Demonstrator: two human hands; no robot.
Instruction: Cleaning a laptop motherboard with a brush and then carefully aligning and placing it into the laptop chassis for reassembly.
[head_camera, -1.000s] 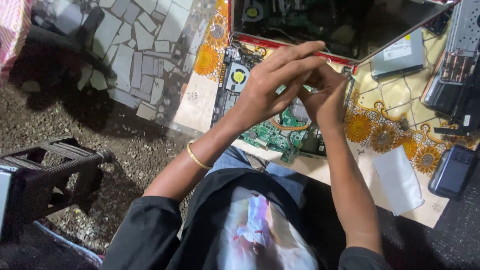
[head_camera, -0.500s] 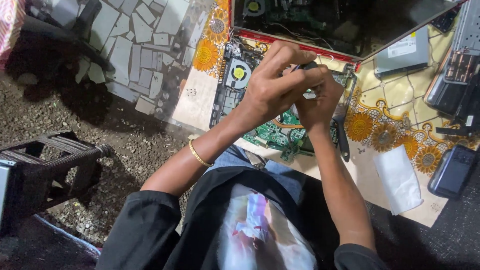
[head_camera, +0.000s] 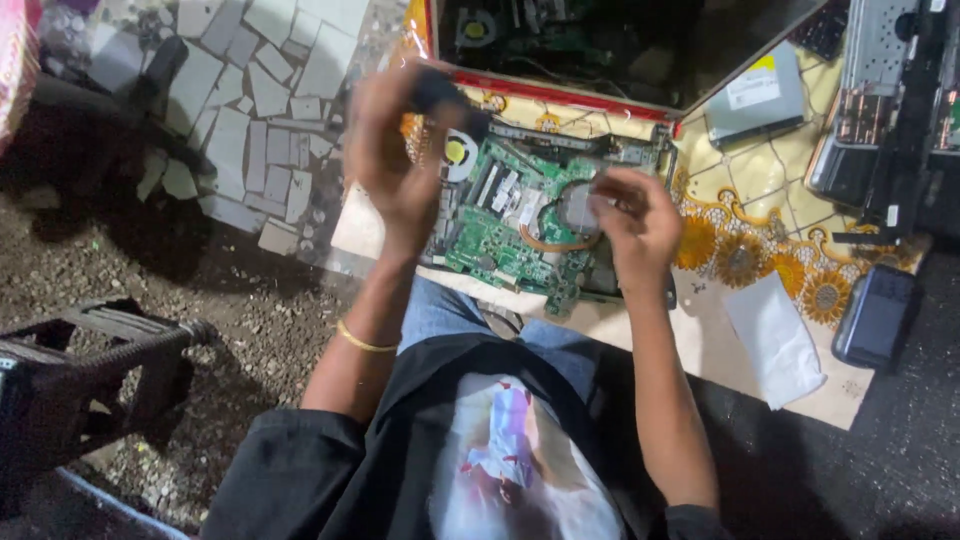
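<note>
Circuit board (head_camera: 520, 225) is lying on the patterned cloth (head_camera: 760, 250). Open laptop chassis (head_camera: 600, 45) is sitting behind the board, disc drive (head_camera: 765, 95) to its right-rear, folded paper (head_camera: 775, 340) and a small flat device (head_camera: 877, 315) lying right-front.

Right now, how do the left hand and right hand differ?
The left hand is raised above the cloth and blurred, gripping a small dark object; the right hand is low, resting on the green circuit board. The left hand's wrist carries a thin gold bangle; the right hand's wrist is bare. The right hand's fingers touch a round grey part on the board; the left hand touches no part of it. Both are bare.
</note>
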